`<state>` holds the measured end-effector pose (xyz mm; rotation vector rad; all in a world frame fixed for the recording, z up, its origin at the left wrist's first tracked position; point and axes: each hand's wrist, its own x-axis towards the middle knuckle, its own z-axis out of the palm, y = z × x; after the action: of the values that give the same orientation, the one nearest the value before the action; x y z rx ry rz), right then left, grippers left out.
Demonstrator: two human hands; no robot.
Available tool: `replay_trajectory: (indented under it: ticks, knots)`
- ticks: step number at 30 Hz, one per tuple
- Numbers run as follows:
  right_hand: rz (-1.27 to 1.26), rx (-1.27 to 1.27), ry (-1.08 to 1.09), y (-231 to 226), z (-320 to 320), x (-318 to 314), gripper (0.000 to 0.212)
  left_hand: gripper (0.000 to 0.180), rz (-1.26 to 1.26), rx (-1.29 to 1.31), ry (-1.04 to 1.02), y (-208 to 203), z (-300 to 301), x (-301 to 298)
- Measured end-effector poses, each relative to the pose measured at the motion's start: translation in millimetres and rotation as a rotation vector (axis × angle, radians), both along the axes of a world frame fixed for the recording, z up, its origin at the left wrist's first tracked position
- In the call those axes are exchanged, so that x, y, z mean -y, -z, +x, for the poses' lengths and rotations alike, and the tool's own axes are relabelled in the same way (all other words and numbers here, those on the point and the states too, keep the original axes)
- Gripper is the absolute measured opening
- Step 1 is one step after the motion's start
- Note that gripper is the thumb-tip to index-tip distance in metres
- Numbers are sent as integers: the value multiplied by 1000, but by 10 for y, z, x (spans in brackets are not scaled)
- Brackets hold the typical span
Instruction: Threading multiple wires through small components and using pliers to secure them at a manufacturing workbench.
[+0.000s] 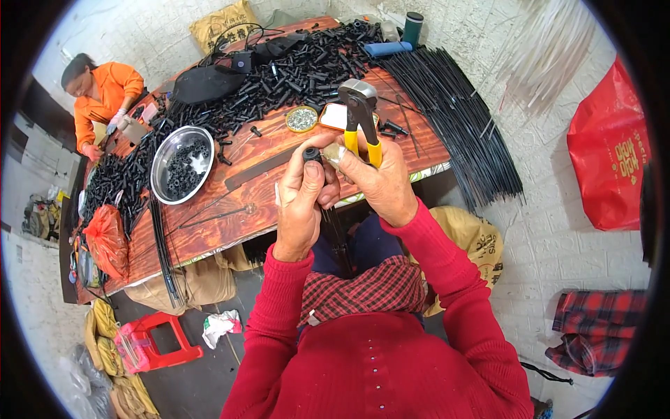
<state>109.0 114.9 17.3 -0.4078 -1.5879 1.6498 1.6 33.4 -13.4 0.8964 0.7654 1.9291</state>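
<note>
My left hand [299, 202] is closed around a short black tubular fitting [312, 154], its open end facing up. Dark thin rods [337, 241] hang below that hand toward my lap; whether they join the fitting is hidden. Close beside it, my right hand [389, 183] grips a pair of yellow-handled pliers [359, 105], with the metal head pointing up and away. Pale tape or a cover [335, 153] wraps the right thumb, which is near the fitting. Just beyond my hands, a round yellow dish [287, 121] holds small shiny metal pieces, next to a white tray [333, 116].
Loose black fittings [293, 73] heap over the far table [209, 234]. A steel bowl [159, 183] with black rings stands left. Bundled black rods [460, 119] overhang the right edge. At far left works a person in orange [115, 87]. A red stool [185, 334] is on the floor.
</note>
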Motion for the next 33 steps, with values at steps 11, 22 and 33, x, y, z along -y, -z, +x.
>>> replay_trajectory:
  ticks: [11, 22, 33]
  knots:
    - [19, 4, -8, 81, 13, -55, 22, 42, 1, -26, 16, 4, -4, 1]
    - [-3, 266, -219, -119, 280, -224, 27, 57, 66, -37, 88, 56, -60, -52]
    - [272, 806, -538, -459, 662, -372, 19, 50, 48, -154, 3, 46, -46, -1]
